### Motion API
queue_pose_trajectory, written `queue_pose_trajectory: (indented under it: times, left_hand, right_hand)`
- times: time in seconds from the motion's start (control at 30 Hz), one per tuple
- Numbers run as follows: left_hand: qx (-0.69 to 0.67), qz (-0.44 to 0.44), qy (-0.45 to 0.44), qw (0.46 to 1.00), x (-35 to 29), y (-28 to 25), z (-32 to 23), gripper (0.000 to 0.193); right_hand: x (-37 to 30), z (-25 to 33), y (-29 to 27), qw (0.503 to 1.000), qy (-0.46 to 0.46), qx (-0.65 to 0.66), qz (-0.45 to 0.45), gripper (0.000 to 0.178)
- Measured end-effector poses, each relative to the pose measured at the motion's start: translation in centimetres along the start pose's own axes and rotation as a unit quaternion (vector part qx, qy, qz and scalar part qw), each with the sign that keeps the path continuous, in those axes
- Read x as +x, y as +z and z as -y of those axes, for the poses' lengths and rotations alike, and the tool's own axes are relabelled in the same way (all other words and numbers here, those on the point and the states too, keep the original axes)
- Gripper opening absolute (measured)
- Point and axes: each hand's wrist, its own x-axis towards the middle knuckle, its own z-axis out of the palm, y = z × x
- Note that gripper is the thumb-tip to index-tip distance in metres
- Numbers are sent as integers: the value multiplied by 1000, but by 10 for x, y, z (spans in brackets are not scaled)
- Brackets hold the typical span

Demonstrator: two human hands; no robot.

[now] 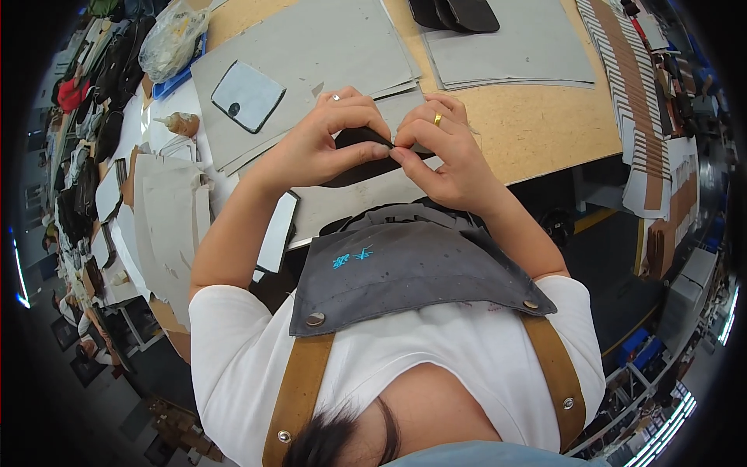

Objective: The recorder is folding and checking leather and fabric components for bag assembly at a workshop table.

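Note:
Over the near edge of the table, both my hands pinch a black flat piece (359, 173) that looks like leather or fabric; I cannot tell its exact kind. My left hand (336, 132) grips its upper edge between thumb and fingers. At the same edge, the thumb and fingertips of my right hand (443, 148) press together, meeting the left fingertips. Part of the piece is hidden behind my fingers. Left of my hands lies a pale panel with a black edge and a dark round spot (249, 95), on grey sheets (327, 48).
Several black rounded pieces (455, 14) rest on more grey sheets (506, 50) at the far side. To the left are a brownish squeeze bottle (180, 124), a blue tray (184, 80) with a clear plastic bag (173, 43), and stacked grey sheets (165, 226). Striped strips (634, 101) line the right.

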Motion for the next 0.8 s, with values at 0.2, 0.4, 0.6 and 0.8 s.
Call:
queue_pose_trajectory:
  times: [0.2,0.4,0.6,0.8]
  left_hand:
    - [-186,-4,50,981,-4,-2,18,9]
    - [51,-24,50,997,-1,-5,-7,14]
    - [37,6,34,999,-1,3,-5,10]
    - [-120,52,37,991,9,6,8,11]
  right_hand:
    - [-3,0,-10,999,-21,27,23,10]
    - [-18,-4,-9,983,79,162,40,9]
    - [-8,4,-10,999,17,37,33,9]
    - [-7,-6,-9,979,25,189,70,9]
